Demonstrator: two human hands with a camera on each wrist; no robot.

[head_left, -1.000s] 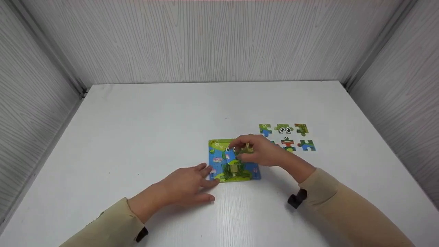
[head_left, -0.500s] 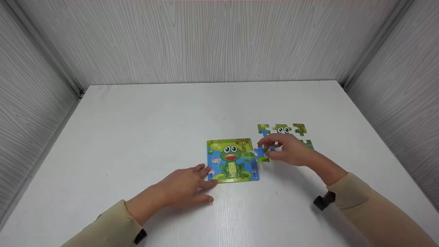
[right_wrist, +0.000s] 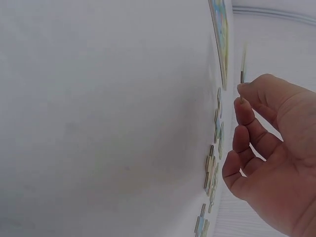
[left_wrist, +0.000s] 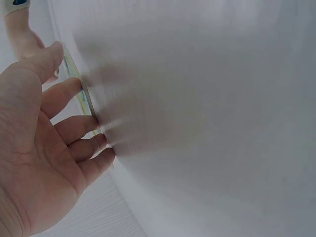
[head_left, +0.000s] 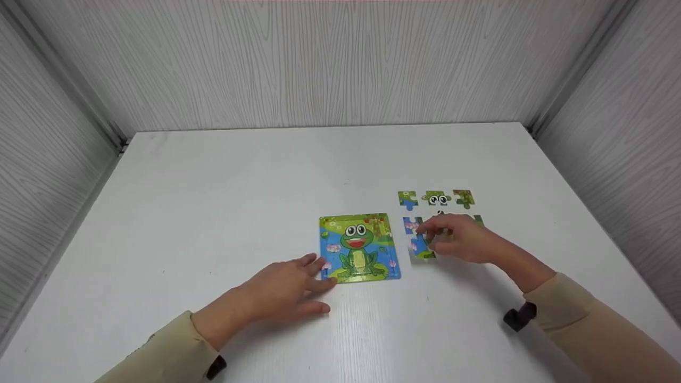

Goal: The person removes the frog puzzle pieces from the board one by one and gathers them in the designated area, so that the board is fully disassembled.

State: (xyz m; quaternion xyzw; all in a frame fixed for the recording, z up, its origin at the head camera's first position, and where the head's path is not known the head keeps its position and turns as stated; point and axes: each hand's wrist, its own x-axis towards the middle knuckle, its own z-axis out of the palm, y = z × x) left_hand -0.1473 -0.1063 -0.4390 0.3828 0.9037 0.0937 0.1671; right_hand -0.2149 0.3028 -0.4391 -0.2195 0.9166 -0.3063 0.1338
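A square puzzle board (head_left: 333, 238) with a smiling frog picture lies on the white table. Its left edge is touched by the outstretched fingers of my left hand (head_left: 284, 287), which rests beside it. To the right of the board, my right hand (head_left: 462, 238) pinches a blue and green puzzle piece (head_left: 420, 248) between thumb and index finger. From the right wrist side, that puzzle piece (right_wrist: 243, 74) shows edge-on, raised off the table. Loose pieces lie about the hand: a pink and blue piece (head_left: 410, 226), an eyes piece (head_left: 436, 199) and others partly hidden beneath it.
Behind the right hand, a corner piece (head_left: 407, 199) and a green-brown piece (head_left: 464, 197) lie in the back row. The white table (head_left: 223, 191) runs to a grey wood-grain back wall (head_left: 330, 64), with side walls at left and right.
My right hand has carried the pinched piece from above the board rightward to the loose pieces, uncovering the frog picture. The left hand stays at the board's edge.
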